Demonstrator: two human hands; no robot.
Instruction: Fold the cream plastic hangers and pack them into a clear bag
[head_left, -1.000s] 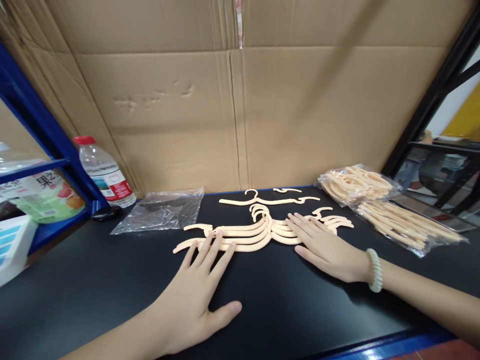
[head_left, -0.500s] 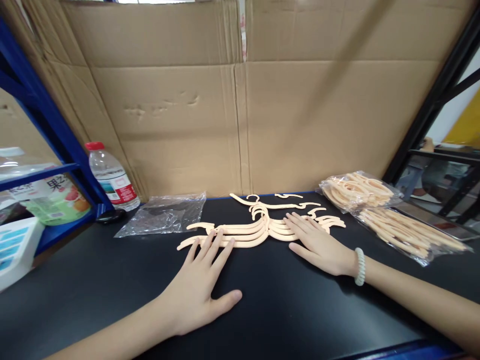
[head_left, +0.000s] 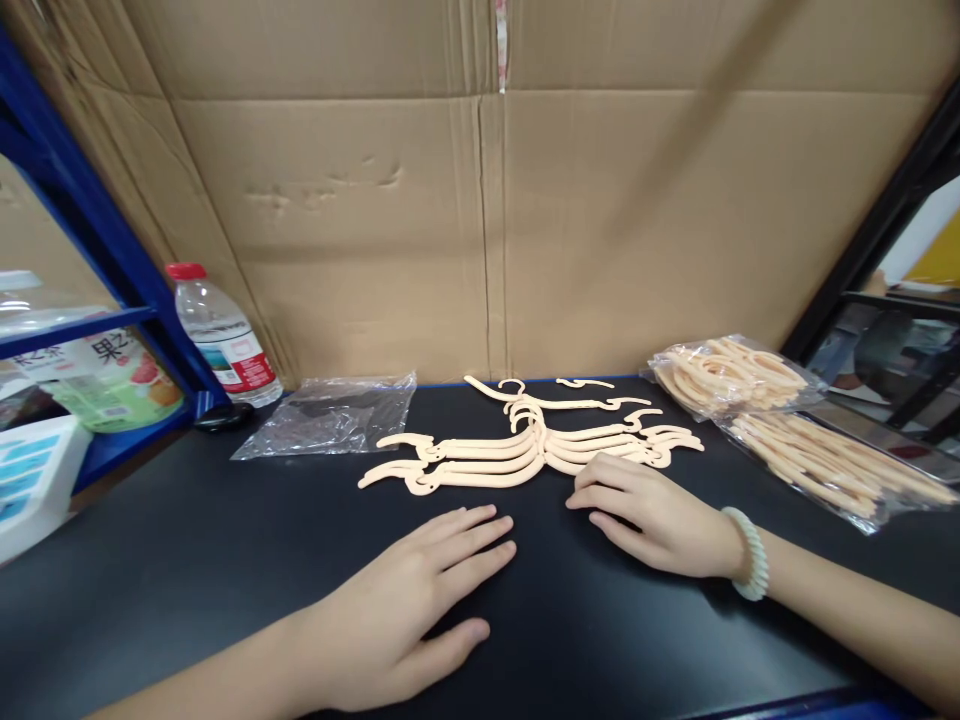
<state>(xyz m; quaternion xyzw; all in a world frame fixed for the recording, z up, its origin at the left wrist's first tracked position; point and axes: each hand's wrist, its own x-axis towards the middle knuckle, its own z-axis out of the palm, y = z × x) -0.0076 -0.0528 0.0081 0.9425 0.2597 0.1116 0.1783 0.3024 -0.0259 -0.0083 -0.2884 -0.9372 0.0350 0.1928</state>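
Note:
Several cream plastic clothes hangers (head_left: pixel 487 467) lie overlapped on the black tabletop (head_left: pixel 247 560), their hooks bunched in the middle. Behind them is another hanger part (head_left: pixel 566 404) with a hook, and a small loose curved piece (head_left: pixel 585 383). My left hand (head_left: pixel 420 600) rests in front of the hangers, fingers stretched out and holding nothing. On the right, my right hand (head_left: pixel 652 515) is just in front of the hangers' right arms, fingers loosely bent and apart, with nothing visible in them. A pale coiled band (head_left: pixel 748 553) circles my right wrist.
Two clear bags of cream hanger parts (head_left: pixel 727 375) lie at the right. A crumpled clear plastic bag (head_left: pixel 330 415) and a red-capped bottle (head_left: pixel 225 340) are at the back left. A cardboard wall (head_left: pixel 360 230) closes off the back; a blue shelf frame (head_left: pixel 90 200) stands left.
Both hands have come off the hangers and back toward me. My left hand has turned with its fingers pointing right; my right fingers have curled somewhat. The camera view has shifted slightly.

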